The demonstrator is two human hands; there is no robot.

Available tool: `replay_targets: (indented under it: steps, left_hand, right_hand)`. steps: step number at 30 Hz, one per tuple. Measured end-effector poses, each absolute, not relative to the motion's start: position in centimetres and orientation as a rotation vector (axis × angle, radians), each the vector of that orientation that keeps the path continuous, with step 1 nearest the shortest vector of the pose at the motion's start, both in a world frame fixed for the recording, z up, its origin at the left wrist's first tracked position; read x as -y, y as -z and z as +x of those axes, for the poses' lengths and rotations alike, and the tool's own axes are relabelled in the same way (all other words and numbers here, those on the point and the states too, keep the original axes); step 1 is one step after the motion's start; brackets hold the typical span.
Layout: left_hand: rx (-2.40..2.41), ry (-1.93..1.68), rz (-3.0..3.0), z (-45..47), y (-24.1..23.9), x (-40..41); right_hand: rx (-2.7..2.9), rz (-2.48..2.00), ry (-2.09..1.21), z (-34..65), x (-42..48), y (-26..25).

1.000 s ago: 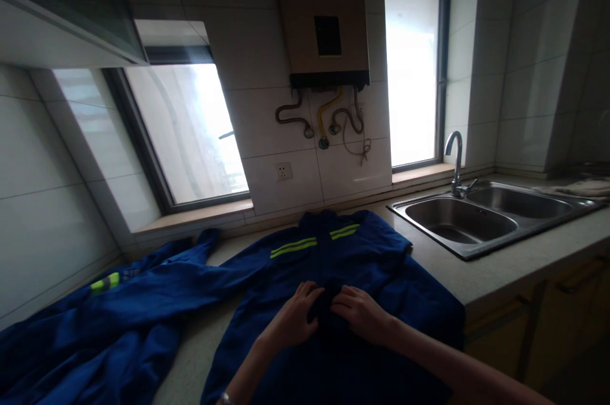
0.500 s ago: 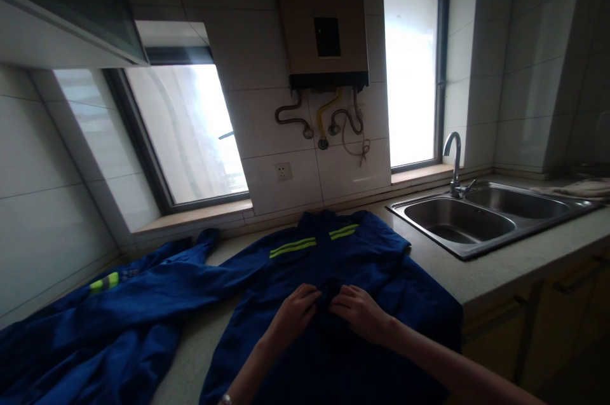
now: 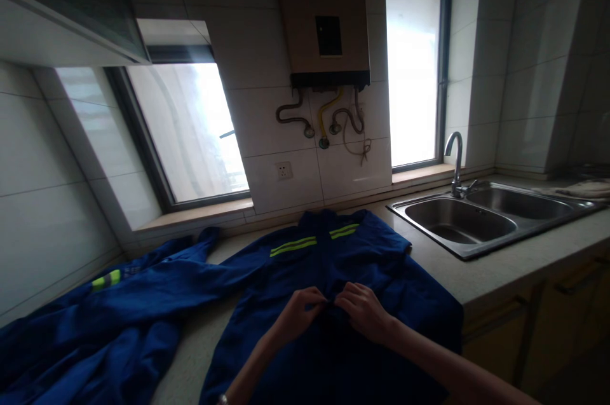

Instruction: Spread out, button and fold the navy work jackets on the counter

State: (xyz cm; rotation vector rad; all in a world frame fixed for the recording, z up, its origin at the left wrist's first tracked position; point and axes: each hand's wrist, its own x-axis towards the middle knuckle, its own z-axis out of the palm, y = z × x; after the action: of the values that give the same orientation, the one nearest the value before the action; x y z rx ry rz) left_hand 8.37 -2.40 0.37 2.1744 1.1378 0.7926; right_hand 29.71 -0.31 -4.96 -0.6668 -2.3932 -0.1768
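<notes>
A blue work jacket (image 3: 295, 278) with yellow-green stripes across the chest lies spread over the counter, collar toward the wall. At the middle of its front, my left hand (image 3: 301, 311) pinches the cloth along the front opening. Close beside it, my right hand (image 3: 363, 309) has its fingers curled on the other side of the same opening. The fingertips of both hands nearly meet. Whatever small fastener may be between them is too dark to make out. Another blue garment (image 3: 124, 316) with a yellow-green band lies crumpled to the left, by the jacket's sleeve.
A double steel sink (image 3: 460, 220) with a tap (image 3: 456, 163) is set into the counter (image 3: 495, 265) on the right. On the far right lies a cloth (image 3: 584, 189). A water heater (image 3: 324, 17) with pipes hangs on the wall above a socket (image 3: 283, 170).
My left hand has shifted slightly right and up, bringing its fingertips closer to my right hand's. The right hand has hardly moved, and the jacket lies as before.
</notes>
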Motion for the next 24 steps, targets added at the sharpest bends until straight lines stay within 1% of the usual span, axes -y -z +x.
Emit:
replay_targets:
  steps: [9, 15, 24]
  left_hand:
    - [-1.169, -0.74, 2.3, 8.7, -0.7, 3.0]
    - [-1.217, -0.607, 2.428, 9.2, -1.8, 4.4]
    - [-1.325, -0.484, 2.69, 10.6, -0.5, 4.1]
  right_hand:
    - [2.388, -0.716, 0.117, 29.7, 0.5, 4.6]
    - [2.434, -0.748, 0.081, 29.5, 0.4, 4.6]
    - [2.458, -0.775, 0.072, 29.3, 0.4, 4.7]
